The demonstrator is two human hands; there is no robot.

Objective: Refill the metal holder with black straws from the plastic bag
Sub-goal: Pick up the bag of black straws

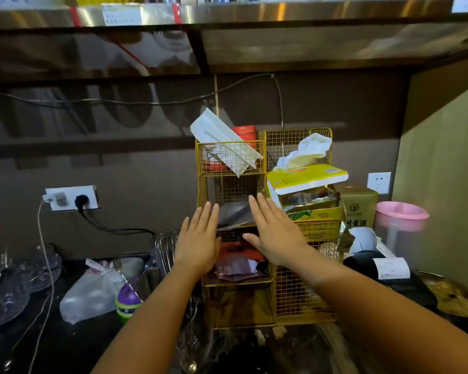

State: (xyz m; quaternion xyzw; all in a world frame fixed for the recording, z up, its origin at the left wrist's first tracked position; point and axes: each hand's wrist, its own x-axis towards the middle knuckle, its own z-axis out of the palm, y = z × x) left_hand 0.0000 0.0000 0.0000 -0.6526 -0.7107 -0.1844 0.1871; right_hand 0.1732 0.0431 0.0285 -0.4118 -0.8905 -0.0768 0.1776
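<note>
Both my hands are raised flat, fingers apart, in front of a yellow wire rack point(230, 184). My left hand point(199, 238) is at the rack's left edge and my right hand point(274, 233) is before its middle; neither holds anything. Between them, in the rack's middle compartment, lies a dark grey plastic-looking packet point(234, 213); I cannot tell what is in it. A metal container point(149, 276) with a whisk point(165, 249) in it stands left of the rack. No black straws are plainly visible.
The rack's top holds white packets point(222, 141) and a red tin point(245, 132). A yellow tissue box point(305, 178), gold box point(358, 205) and pink-lidded jug point(400, 220) crowd the right. A tied plastic bag point(92, 292), glass dishes point(16, 282), a wall socket point(70, 197) and cables lie left.
</note>
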